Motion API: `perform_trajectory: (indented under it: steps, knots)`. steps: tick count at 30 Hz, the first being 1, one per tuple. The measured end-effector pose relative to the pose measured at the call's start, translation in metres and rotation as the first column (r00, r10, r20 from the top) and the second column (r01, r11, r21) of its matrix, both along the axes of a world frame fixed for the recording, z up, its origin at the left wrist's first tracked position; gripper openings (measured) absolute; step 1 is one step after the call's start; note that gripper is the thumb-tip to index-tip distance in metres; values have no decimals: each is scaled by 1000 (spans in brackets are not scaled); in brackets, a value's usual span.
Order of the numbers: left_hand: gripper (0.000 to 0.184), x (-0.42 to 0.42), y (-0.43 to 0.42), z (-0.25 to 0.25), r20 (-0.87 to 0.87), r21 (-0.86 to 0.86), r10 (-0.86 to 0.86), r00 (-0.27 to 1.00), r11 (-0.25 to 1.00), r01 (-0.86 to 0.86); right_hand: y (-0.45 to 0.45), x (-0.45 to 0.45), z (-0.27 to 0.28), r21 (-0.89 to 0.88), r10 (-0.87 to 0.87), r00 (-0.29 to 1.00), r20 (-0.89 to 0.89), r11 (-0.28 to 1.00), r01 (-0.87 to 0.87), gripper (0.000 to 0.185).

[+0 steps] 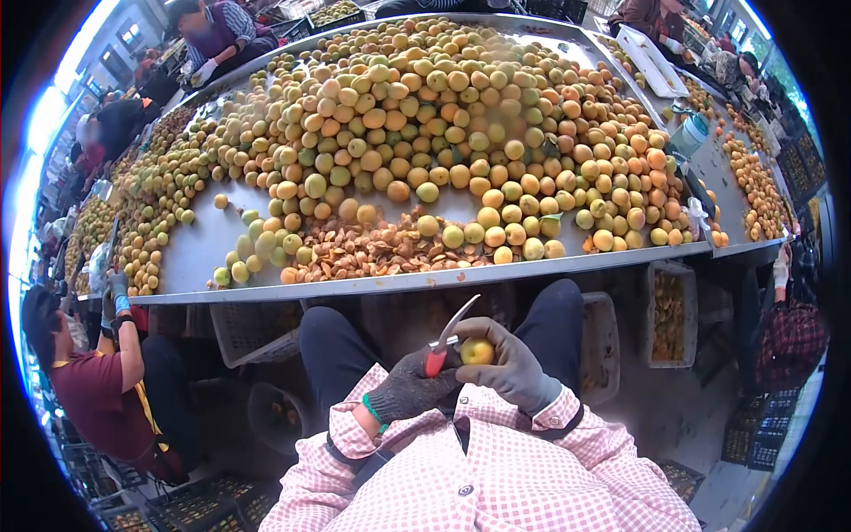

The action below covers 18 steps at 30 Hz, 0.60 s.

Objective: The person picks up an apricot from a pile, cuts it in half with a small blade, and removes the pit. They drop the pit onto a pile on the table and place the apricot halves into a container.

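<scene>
Red-handled knife [435, 362] clasped in gloved left hand [403, 390]; fruit [477, 352] pinched between thumb and fingers of gloved right hand [514, 365], held above lap, beside blade [458, 316]. Fingers could be nicked if fruit slipped. Metal table [195, 257] heaped with fruits [381, 115], brown pieces [381, 248] near edge. Crate [239, 341] placed below; co-worker [102, 390] seen leftward.

Bare patch [197, 253] is lying open on counter [170, 277], left of brown pieces [377, 248], fruit cluster [257, 246] standing between. Fruit heap [408, 111] is blocking way beyond. Metal rim [443, 277] is edging near side; knees [330, 337] and crates [598, 341] are crowding space below.
</scene>
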<state>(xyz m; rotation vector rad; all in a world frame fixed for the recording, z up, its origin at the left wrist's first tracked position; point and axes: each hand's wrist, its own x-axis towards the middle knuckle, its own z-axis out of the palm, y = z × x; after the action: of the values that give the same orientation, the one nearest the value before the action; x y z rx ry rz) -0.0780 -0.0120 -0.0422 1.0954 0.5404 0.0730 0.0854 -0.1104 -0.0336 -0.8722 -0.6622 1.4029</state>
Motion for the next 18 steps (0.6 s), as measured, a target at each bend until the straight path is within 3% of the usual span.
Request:
perform_trajectory:
  steps: [1, 2, 6, 8, 9, 11, 12, 14, 18]
  knots:
    - [24, 2, -3, 3, -21, 111, -29, 999, 993, 31, -2, 3, -5, 61, 4, 982, 190, 998, -16, 44]
    - [27, 3, -4, 4, -46, 220, -55, 997, 973, 64, -3, 3, -5, 60, 6, 982, 188, 998, -17, 44]
    - [38, 4, -5, -3, -125, 49, -143, 982, 987, 150, -6, -2, -12, 27, -65, 993, 101, 998, 63, 25]
    - [50, 10, 0, 0, -240, 336, -221, 945, 895, 294, -9, -1, -18, 75, -122, 981, 152, 991, 111, 24]
    - [50, 14, 3, 7, -242, 335, -221, 945, 895, 295, -11, -1, -20, 74, -122, 981, 149, 991, 112, 24]
    - [59, 20, 5, 27, -375, 541, -123, 919, 776, 325, -13, 2, -23, 138, -135, 959, 247, 985, 103, 24]
    - [59, 20, 5, 25, -377, 539, -128, 917, 775, 330, -14, 3, -23, 136, -140, 959, 245, 985, 109, 24]
    - [60, 22, 6, 21, -171, 617, -2, 985, 779, 109, -16, 7, -19, 140, -206, 913, 352, 976, 166, 28]
    - [41, 29, -1, 31, -136, 717, -8, 991, 689, 104, -19, 7, 2, 235, -354, 826, 439, 932, 274, 33]
